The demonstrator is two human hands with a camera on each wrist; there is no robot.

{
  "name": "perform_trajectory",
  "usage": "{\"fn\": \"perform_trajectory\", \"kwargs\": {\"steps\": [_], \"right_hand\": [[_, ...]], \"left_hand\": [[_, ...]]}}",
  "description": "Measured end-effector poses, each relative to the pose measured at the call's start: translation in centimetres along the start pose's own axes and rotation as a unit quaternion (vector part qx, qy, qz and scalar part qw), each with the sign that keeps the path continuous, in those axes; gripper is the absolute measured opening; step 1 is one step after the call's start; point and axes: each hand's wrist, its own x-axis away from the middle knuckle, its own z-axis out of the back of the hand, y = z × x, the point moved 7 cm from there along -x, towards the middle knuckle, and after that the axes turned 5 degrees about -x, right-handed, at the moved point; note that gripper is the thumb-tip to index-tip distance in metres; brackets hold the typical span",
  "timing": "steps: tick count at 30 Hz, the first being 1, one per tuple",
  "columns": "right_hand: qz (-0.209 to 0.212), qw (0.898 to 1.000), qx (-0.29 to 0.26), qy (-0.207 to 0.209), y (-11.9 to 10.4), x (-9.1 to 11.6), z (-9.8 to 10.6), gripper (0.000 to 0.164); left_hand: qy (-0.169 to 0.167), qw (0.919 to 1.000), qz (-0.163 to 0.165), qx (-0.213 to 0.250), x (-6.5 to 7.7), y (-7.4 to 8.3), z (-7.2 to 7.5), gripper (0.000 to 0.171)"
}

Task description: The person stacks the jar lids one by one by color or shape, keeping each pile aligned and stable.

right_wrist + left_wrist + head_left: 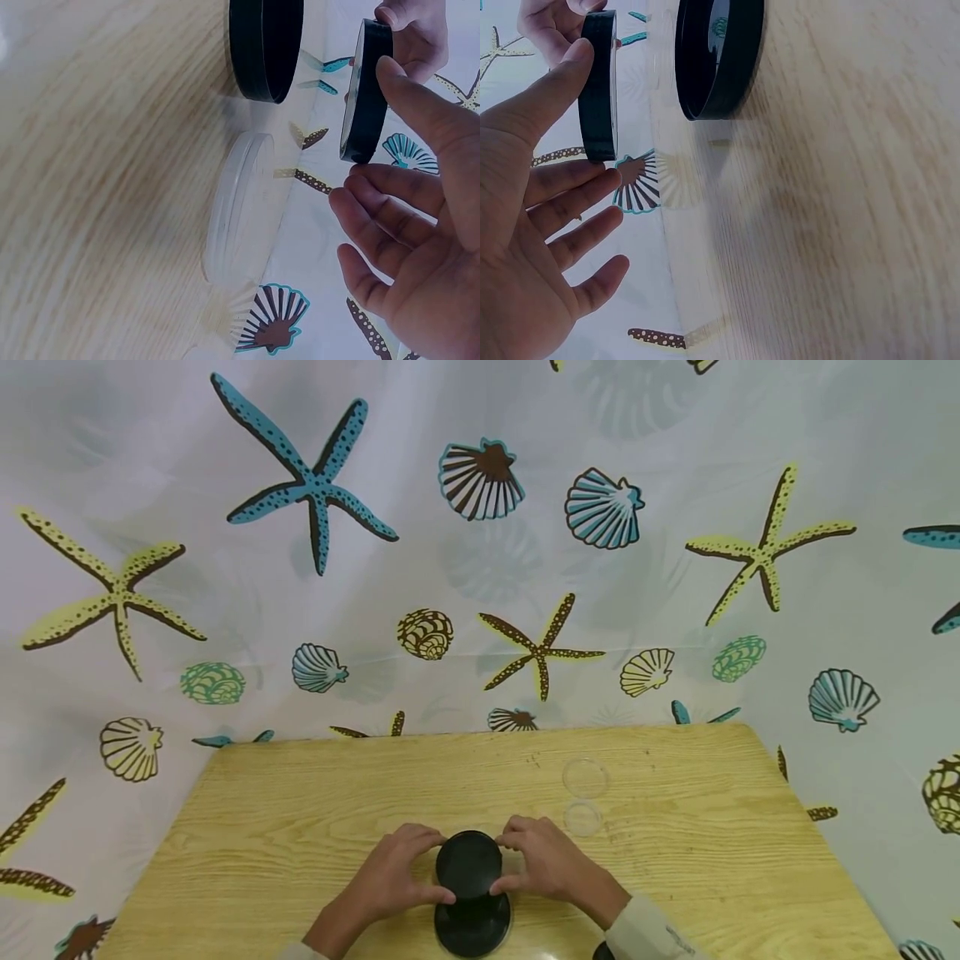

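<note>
Both hands hold a black round lid (469, 864) by opposite sides of its rim, raised off the table. My left hand (393, 872) pinches it with the thumb on the near edge and a fingertip on the far edge; the other fingers are spread loose. My right hand (546, 860) grips the other side in the same way. In the left wrist view the lid (598, 86) shows a thin pale underside edge. Under it, a little nearer me, a black round open container (471, 931) rests on the table, its hollow inside visible in the right wrist view (266, 52).
Two clear round dishes, a larger one (585, 778) and a smaller one (582, 818), lie beyond my right hand. A small black object (602, 952) is partly hidden by my right sleeve. A shell-patterned cloth (405, 552) hangs behind the wooden table (300, 810).
</note>
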Motion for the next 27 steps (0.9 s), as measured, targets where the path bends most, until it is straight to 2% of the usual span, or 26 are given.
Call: {"fn": "perform_trajectory", "kwargs": {"steps": [17,27], "right_hand": [[0.021,0.999,0.029,0.0,-0.46,0.53,-0.37,0.055],[0.018,1.0,0.013,-0.004,-0.4,0.68,-0.66,0.057]], "left_hand": [[-0.012,0.9999,-0.007,-0.008,0.54,0.54,-0.43,0.07],[-0.024,0.9996,-0.011,-0.014,0.88,0.75,-0.8,0.072]]}}
